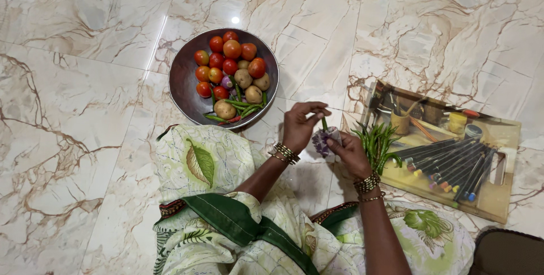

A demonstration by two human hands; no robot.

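My left hand (pixel 301 122) pinches the top of a green chilli (pixel 324 123) between thumb and fingers. My right hand (pixel 349 151) grips a small purple-and-white cloth (pixel 323 140) wrapped around the lower end of that same chilli. Both hands meet over the marble floor, just in front of my lap. A pile of green chillies (pixel 377 142) lies to the right of my right hand, on the edge of a picture-printed board (pixel 487 201).
A dark metal bowl (pixel 184 76) sits on the floor ahead, holding red tomatoes (pixel 231 49), potatoes (pixel 243 77) and a few green chillies. My knees, in pale leaf-print cloth (pixel 204 161), fill the near floor. A dark object (pixel 507 252) is at the bottom right.
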